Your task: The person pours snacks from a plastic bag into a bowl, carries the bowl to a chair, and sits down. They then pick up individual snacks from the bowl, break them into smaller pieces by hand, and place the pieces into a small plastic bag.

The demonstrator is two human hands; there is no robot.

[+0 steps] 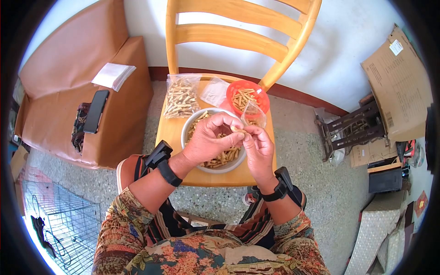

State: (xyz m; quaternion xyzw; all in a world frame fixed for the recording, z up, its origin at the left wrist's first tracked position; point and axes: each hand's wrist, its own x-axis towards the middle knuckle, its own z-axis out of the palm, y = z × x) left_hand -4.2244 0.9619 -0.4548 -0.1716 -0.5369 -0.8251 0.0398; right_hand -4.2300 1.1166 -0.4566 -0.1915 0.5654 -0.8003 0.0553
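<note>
Over a white bowl (236, 166) of short tan sticks, my left hand (208, 140) and my right hand (259, 153) meet at the fingertips. A small pale tan piece (238, 130) is pinched between both hands. The bowl stands on a wooden chair seat (206, 179). Behind my right hand is a small clear bag (253, 114) with some sticks, beside a red basket (261, 95) holding more. A filled clear bag (182, 96) lies at the seat's back left, with a flat empty-looking bag (214, 91) next to it.
To the left, a brown sofa (130, 91) bears a black phone (96, 111) and a stack of clear bags (113, 75). The chair's backrest (231, 34) rises behind the seat. A wire cage (64, 224) is at lower left, and cardboard (401, 87) stands at right.
</note>
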